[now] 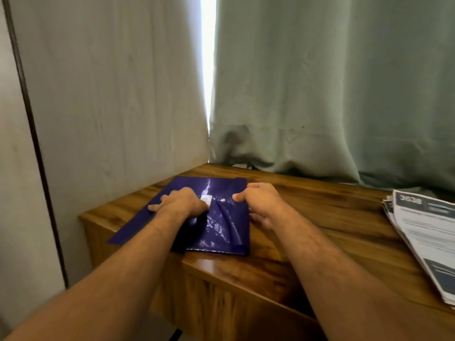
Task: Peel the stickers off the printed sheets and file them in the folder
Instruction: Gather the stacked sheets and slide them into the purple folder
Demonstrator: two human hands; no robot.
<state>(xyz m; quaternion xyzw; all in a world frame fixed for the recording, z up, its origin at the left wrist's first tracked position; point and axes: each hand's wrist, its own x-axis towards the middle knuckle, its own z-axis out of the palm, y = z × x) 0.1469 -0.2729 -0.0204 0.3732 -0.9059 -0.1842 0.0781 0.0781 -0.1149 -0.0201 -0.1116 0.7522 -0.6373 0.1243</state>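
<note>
A glossy dark blue folder (221, 230) lies flat on the left corner of the wooden table (320, 217), its flap side toward my left. My left hand (181, 201) lies on the folder's left half with curled fingers, next to a small white sticker (205, 198) near the snap button (222, 200). My right hand (263, 201) grips the folder's right edge, thumb on top. A stack of printed sheets (428, 232) lies at the table's right edge, apart from both hands.
A pale wall stands close on the left and green curtains (320, 94) hang behind the table, brushing its back edge. The table's front edge runs diagonally below my arms. Bare wood lies between the folder and the sheets.
</note>
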